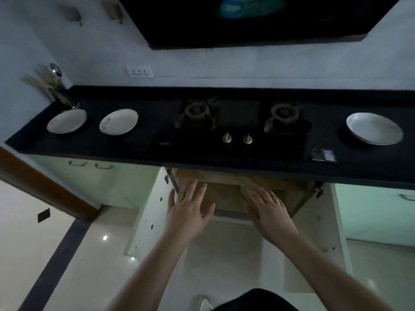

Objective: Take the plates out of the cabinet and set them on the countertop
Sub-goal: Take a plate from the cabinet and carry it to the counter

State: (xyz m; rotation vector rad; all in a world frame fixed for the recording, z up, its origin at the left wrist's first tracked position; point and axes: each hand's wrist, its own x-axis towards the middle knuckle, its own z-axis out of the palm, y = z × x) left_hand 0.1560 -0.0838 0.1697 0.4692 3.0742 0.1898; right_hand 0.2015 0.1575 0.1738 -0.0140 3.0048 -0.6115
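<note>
Three white plates already lay on the black countertop (pixel 139 149), so the step in hand looked like a reach back into the open cabinet (pixel 226 198) under the gas hob (pixel 240 122) for another plate. Taking the hob as landmark: one plate (pixel 66 121) sat far to its left, near the utensil holder (pixel 60 90); a second plate (pixel 118 121) sat between that one and the hob, apart from both; a third plate (pixel 374 128) sat well to the hob's right.

Both hands were stretched toward the cabinet mouth directly below the hob. The left hand (pixel 187 209) had its fingers straight and spread, grasping nothing. The right hand (pixel 267 209) likewise had its fingers extended and loose, with nothing in them. Both cabinet doors stood swung open to either side.

No plate could be made out inside the cabinet; the interior was dim and blurred, showing only brownish shelf surfaces, so whether any plate remained there could not be told. If one did, the next move would likely call for sliding both hands in under the countertop edge, gripping the rim from both sides and lifting it out level.

The plates on the countertop all lay flat, hollow side up. Being round, they had no long axis of their own; they only looked oval from the camera's slant.
</note>
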